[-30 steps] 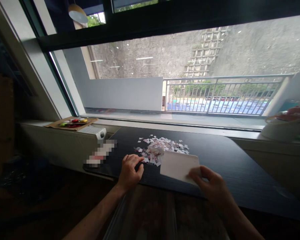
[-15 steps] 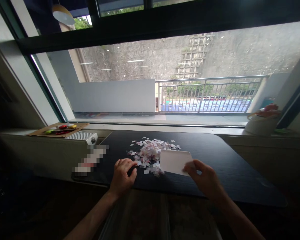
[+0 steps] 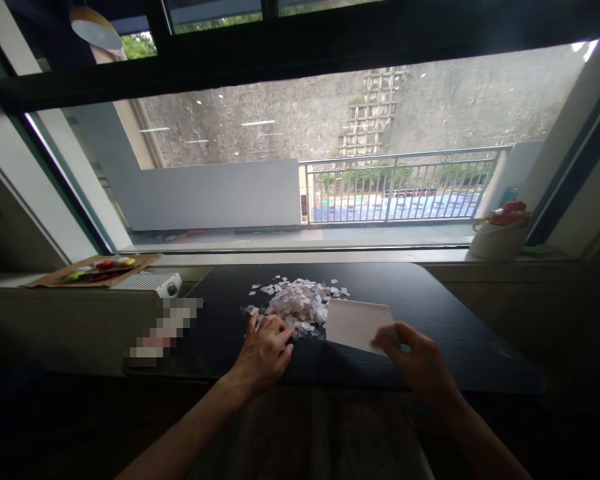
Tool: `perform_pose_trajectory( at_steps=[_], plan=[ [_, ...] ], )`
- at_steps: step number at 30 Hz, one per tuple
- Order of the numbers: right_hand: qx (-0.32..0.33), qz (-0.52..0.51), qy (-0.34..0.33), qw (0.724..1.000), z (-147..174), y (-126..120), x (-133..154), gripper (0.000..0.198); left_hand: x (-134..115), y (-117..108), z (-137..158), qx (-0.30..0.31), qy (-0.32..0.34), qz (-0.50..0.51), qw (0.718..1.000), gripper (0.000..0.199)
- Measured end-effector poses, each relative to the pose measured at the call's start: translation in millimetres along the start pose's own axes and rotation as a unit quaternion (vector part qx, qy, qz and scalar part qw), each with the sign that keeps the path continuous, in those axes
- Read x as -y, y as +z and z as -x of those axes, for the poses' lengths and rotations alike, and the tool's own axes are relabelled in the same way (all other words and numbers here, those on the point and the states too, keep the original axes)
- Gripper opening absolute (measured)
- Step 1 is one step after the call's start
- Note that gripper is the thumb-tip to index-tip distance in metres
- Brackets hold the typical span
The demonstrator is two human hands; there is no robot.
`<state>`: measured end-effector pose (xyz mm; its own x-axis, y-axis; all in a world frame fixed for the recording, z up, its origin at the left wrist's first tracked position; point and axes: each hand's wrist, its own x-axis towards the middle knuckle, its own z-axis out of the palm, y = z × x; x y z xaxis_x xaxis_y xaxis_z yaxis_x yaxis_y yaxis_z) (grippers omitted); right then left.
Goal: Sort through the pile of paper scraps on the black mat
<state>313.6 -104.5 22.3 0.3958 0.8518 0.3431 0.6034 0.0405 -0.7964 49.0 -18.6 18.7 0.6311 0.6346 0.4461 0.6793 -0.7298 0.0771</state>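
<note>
A heap of small paper scraps (image 3: pixel 300 299), whitish with pink tints, lies on the dark table (image 3: pixel 395 283). At the heap's near left edge is my left hand (image 3: pixel 267 343), fingers spread and fingertips against the scraps; it grips nothing. My right hand (image 3: pixel 413 347) pinches the right end of a flat white card-like scraper (image 3: pixel 357 323) with a small hole near one corner. The scraper is tilted, and its left edge meets the right side of the heap. Part of its lower right corner is hidden behind my fingers.
At the table's left edge lies a pixelated item (image 3: pixel 165 333). A radiator (image 3: pixel 155 283) and a brown board (image 3: pixel 90 270) with colourful pieces are farther left. On the sill at right stands a white bucket (image 3: pixel 500 239). A large window is behind the table.
My left hand has moved right and its fingers now reach the near edge of the heap. Loose scraps at the front are pushed closer in. The whole view has shifted slightly.
</note>
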Motion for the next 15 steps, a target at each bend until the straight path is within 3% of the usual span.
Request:
perform_pose_trajectory(
  at_steps=[5,11,15],
  plan=[
    [0.007,-0.023,0.004,1.0,0.1,3.1,-3.0,0.021,5.1,-6.2,7.9,0.012,0.039,0.008,0.999,0.024],
    [-0.026,-0.011,-0.014,1.0,-3.8,11.3,5.4,0.021,6.5,-1.7,1.0,0.003,0.014,-0.013,1.0,0.032],
    [0.003,-0.013,-0.033,0.999,-9.6,20.0,9.4,0.021,3.5,6.3,-9.1,0.02,0.015,-0.035,0.999,0.03]
  ],
)
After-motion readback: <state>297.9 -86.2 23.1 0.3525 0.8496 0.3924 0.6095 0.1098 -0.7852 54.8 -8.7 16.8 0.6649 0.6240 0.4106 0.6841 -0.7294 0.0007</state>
